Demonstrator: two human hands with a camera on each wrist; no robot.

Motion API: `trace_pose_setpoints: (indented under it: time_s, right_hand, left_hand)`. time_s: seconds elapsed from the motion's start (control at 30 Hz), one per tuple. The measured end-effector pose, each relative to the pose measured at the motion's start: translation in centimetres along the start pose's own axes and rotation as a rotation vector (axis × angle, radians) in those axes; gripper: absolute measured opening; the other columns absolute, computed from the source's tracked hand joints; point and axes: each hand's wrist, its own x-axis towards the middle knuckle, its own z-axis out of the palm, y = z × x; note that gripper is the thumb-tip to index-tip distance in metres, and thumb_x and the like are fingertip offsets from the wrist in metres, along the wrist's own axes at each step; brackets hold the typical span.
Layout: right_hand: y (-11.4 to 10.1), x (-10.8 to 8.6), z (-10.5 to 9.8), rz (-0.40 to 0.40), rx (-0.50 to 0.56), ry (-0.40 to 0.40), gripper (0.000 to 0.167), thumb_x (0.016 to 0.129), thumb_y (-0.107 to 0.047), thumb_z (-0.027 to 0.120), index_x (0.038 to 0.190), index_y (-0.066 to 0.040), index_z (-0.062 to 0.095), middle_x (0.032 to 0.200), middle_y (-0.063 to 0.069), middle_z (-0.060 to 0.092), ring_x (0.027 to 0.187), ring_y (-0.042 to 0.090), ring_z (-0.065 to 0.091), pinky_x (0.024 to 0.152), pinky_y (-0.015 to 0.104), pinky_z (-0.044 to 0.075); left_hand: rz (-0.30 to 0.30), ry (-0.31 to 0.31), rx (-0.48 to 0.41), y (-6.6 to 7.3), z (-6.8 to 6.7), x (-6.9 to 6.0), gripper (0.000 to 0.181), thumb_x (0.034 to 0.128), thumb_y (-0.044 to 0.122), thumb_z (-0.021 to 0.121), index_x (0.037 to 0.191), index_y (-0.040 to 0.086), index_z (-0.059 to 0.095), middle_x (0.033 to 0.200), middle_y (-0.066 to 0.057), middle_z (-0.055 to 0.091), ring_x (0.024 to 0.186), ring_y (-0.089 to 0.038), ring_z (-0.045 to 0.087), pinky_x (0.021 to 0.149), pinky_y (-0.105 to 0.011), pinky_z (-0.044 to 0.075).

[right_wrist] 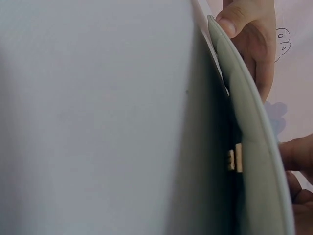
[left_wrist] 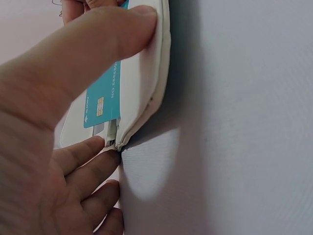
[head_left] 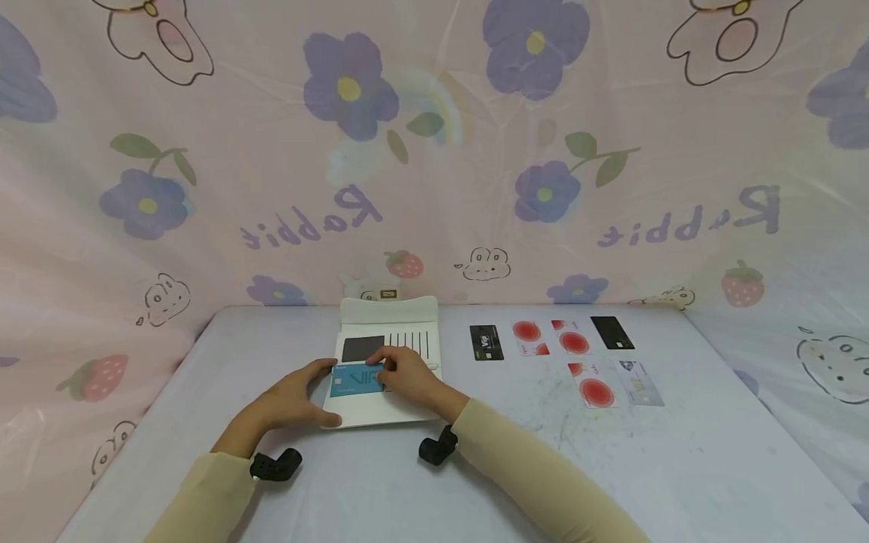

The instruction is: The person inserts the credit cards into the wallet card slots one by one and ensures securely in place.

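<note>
An unfolded white wallet (head_left: 387,413) lies on the table, its flap up at the back and a row of slots at right. A blue card (head_left: 349,381) with a chip and large lettering lies across its lower part. My right hand (head_left: 407,377) pinches the card's right end between thumb and fingers. At the wallet's left side, my left hand (head_left: 288,400) grips it, the thumb (left_wrist: 132,29) on the lower edge and the fingers by the left edge. How far the card sits inside a pocket is hard to tell.
Right of the wallet, a black VIP card (head_left: 486,343), a plain black card (head_left: 612,332), a silver card (head_left: 640,383) and several red-and-white cards (head_left: 574,343) lie flat. A dark panel (head_left: 361,348) shows inside the wallet. A patterned curtain (head_left: 434,188) hangs behind the table.
</note>
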Motion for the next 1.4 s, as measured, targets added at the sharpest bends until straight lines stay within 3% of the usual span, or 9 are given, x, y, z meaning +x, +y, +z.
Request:
trace_pose_setpoints:
  time_s: [1.4]
  right_hand:
    - [0.27,0.21,-0.23,-0.035,-0.033,-0.055,0.022,0.089,-0.003,0.063,0.109,-0.009,0.07,0.069,-0.003,0.053,0.061,0.006,0.045,0.055,0.016,0.036]
  left_hand:
    - [-0.014,0.002,0.01,-0.26,0.24,0.17,0.106,0.0616,0.05,0.085,0.148,0.015,0.034,0.152,-0.021,0.037,0.139,-0.045,0.033,0.105,-0.066,0.032]
